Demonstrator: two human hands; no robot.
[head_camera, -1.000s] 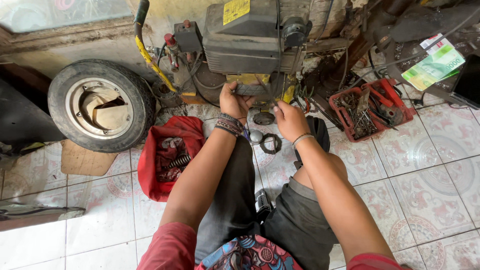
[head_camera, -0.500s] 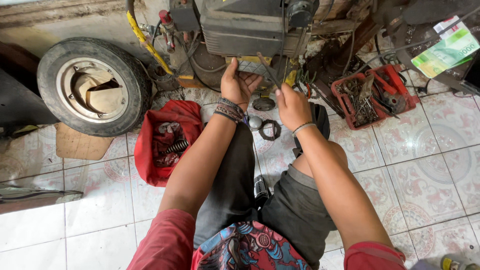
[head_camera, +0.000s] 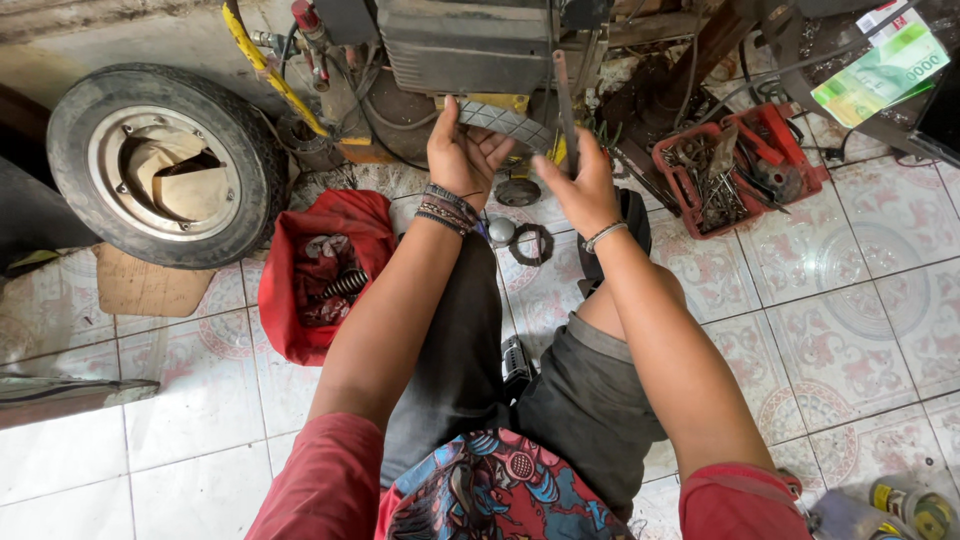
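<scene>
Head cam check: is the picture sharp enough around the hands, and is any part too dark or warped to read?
Head view: left hand and right hand are fairly sharp, the toothed belt readable; daylight is soft and even, with no harsh glare on the tiles; the engine recess above is deep in shadow; the wide lens bends the tyre and edges.

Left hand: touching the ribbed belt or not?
Touching. The head view shows the left hand with its fingers wrapped around one end of the ribbed belt, no gap between them.

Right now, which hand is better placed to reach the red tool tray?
Right. The right hand, holding a thin rod, is on the red tray's side; the left hand holds the belt farther away.
</scene>
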